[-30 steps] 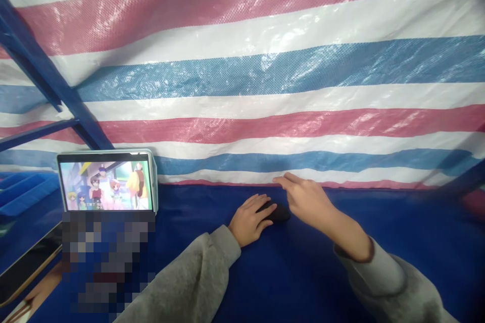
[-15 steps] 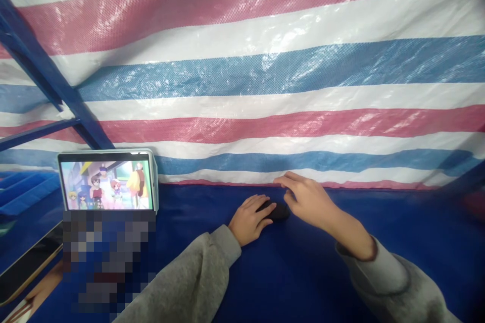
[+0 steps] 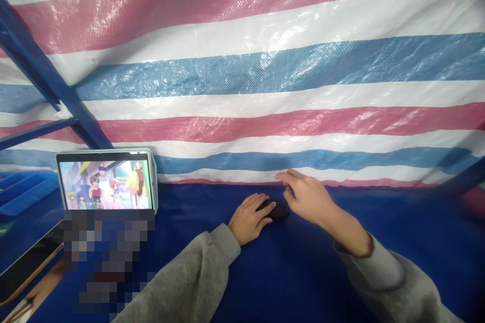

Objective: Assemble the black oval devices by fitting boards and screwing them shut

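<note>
A black computer mouse [image 3: 278, 210], low and rounded, rests on the dark blue surface [image 3: 280, 277], its left part covered by my left hand [image 3: 250, 218]. That hand's fingers lie over the mouse, and the thumb is along its near side. Just right of the mouse and raised over the surface is my right hand [image 3: 307, 198]. Its upper fingers stretch left, and its thumb is bent below them with a gap between. Nothing shows in the right hand.
A tablet [image 3: 106, 181] playing a cartoon stands at left, above a pixelated patch. Left of that patch lies a phone [image 3: 32, 262], with part of another hand [image 3: 49, 282] beside it. A striped plastic sheet [image 3: 242, 75] hangs behind; blue metal bars [image 3: 49, 70] cross the left side.
My right hand has shifted very slightly. My left hand stays on the mouse, and the view has tilted a touch.
</note>
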The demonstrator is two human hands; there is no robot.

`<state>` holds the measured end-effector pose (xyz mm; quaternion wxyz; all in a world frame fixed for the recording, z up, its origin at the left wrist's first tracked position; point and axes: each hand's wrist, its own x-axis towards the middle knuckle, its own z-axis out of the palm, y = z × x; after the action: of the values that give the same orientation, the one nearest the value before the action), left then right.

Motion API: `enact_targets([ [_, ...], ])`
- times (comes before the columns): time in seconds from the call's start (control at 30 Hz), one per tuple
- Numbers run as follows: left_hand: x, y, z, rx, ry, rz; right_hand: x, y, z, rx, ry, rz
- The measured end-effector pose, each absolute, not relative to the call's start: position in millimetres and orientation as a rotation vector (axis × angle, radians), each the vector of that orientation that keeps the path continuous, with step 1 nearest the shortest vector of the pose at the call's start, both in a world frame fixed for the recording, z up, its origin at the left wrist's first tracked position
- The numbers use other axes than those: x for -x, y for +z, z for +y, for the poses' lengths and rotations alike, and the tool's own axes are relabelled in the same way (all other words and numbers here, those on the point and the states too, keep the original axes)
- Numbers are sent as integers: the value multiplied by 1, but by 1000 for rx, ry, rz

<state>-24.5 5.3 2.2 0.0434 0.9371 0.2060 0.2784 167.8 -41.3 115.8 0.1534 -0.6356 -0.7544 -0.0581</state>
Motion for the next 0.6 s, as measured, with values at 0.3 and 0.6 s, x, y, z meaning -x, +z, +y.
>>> enact_targets([
  [0.3,25,2,5,-2861,823,646,-169,117,-42,1807,-181,-2143],
  [0.6,25,1,6,-2873,815,634,-167,116,-41,1804,-153,-2147],
])
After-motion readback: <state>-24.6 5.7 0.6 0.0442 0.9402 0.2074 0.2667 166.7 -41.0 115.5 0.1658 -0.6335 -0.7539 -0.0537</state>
